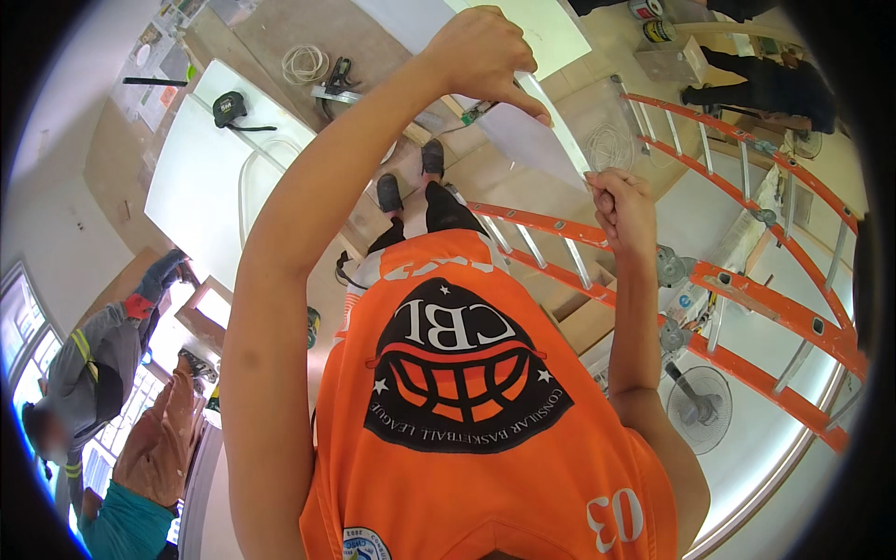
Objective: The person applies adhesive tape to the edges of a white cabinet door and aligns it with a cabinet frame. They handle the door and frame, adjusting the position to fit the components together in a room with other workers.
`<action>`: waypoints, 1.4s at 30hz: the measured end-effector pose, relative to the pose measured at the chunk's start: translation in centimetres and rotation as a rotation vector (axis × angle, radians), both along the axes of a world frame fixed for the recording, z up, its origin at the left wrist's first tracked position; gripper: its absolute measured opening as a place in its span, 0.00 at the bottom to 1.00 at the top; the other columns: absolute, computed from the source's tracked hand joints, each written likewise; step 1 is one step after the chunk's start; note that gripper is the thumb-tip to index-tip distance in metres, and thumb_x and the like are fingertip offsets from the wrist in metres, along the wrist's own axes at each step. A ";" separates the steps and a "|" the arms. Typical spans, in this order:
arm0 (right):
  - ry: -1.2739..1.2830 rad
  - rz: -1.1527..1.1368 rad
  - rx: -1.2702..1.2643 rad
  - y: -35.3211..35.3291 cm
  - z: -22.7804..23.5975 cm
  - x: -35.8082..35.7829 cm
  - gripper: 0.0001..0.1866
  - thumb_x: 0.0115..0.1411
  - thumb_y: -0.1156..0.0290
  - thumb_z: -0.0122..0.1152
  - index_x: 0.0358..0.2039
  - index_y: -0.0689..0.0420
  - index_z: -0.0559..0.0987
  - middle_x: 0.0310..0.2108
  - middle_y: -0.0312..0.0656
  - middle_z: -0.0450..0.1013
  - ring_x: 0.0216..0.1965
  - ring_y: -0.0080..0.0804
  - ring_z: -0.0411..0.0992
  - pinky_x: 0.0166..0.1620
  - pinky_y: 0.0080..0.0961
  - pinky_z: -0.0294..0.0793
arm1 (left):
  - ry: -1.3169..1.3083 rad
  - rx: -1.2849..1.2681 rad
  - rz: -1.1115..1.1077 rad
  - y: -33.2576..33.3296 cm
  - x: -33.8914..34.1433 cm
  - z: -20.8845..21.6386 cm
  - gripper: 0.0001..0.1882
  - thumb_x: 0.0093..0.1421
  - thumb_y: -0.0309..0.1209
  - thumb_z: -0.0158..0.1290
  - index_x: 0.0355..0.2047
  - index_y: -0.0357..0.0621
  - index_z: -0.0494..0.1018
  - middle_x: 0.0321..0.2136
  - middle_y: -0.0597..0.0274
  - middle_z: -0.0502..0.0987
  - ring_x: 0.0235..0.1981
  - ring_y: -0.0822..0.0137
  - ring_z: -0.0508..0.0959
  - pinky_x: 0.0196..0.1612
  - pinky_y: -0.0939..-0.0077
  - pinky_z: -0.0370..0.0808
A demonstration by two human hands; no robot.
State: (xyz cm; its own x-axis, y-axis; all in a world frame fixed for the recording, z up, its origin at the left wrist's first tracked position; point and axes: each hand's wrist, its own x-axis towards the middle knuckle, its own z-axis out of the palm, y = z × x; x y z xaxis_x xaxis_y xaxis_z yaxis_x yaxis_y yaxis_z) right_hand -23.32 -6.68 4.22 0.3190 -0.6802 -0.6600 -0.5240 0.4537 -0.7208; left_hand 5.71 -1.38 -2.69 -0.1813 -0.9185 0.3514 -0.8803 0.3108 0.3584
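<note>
A narrow white strip (558, 126) runs slantwise between my two hands, with a pale translucent sheet or panel (525, 147) beside it. At its far end my left hand (483, 58) is closed, the fingers curled over and the thumb pressed along the strip. My right hand (623, 203) pinches the near end with its fingers folded in. Whether the strip is loose or is the edge of a board, I cannot tell. A larger white board (560, 33) shows beyond my left hand.
Orange ladders (737, 285) lie to my right, near a fan (698, 408). At left, a white panel (191, 182) carries a black tape measure (229, 109). A clamp (340, 77) and coiled cord (305, 63) lie beyond. Other people (89, 373) work at left and far right.
</note>
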 end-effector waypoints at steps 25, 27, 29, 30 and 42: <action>-0.255 0.350 -0.908 -0.8 -7.4 -3.7 0.24 0.52 0.73 0.74 0.44 0.60 0.70 0.40 0.44 0.77 0.38 0.38 0.76 0.45 0.35 0.75 | 0.146 0.014 -0.119 1.4 -12.0 -0.1 0.31 0.56 0.52 0.62 0.57 0.56 0.76 0.48 0.68 0.79 0.52 0.62 0.76 0.68 0.44 0.52; -0.358 0.257 -0.744 -0.8 -9.7 -3.7 0.29 0.50 0.75 0.73 0.49 0.60 0.67 0.44 0.46 0.78 0.42 0.40 0.77 0.49 0.36 0.76 | 0.204 0.000 -0.018 1.4 -14.6 -1.4 0.28 0.54 0.49 0.64 0.53 0.53 0.77 0.46 0.69 0.79 0.50 0.62 0.76 0.66 0.46 0.55; -0.349 0.315 -0.662 -1.6 -11.2 -4.1 0.33 0.50 0.76 0.73 0.54 0.60 0.65 0.48 0.48 0.78 0.47 0.42 0.78 0.53 0.36 0.76 | 0.240 -0.038 0.031 1.0 -15.2 -1.9 0.26 0.52 0.46 0.66 0.49 0.52 0.79 0.45 0.69 0.79 0.48 0.63 0.76 0.63 0.48 0.57; -0.366 0.323 -0.727 -1.3 -10.3 -3.2 0.37 0.51 0.78 0.70 0.61 0.60 0.64 0.50 0.51 0.79 0.51 0.44 0.79 0.55 0.35 0.76 | 0.258 -0.063 0.030 1.0 -15.3 -2.1 0.24 0.52 0.45 0.67 0.47 0.51 0.79 0.44 0.69 0.79 0.47 0.63 0.75 0.61 0.50 0.58; -0.471 0.250 -0.637 0.7 -13.2 -1.8 0.30 0.58 0.80 0.61 0.63 0.62 0.71 0.54 0.52 0.78 0.55 0.47 0.79 0.54 0.33 0.77 | 0.209 -0.210 0.247 1.7 -17.3 -0.9 0.10 0.53 0.33 0.65 0.34 0.44 0.81 0.36 0.65 0.82 0.47 0.62 0.80 0.67 0.38 0.58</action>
State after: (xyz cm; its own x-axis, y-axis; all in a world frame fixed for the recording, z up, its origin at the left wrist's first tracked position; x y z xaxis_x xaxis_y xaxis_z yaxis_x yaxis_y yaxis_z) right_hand -25.07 -5.94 -8.98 0.6570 -0.7509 0.0677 -0.1346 -0.2052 -0.9694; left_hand -11.61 0.37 -3.55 0.1320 -0.8295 0.5426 -0.8526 0.1842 0.4889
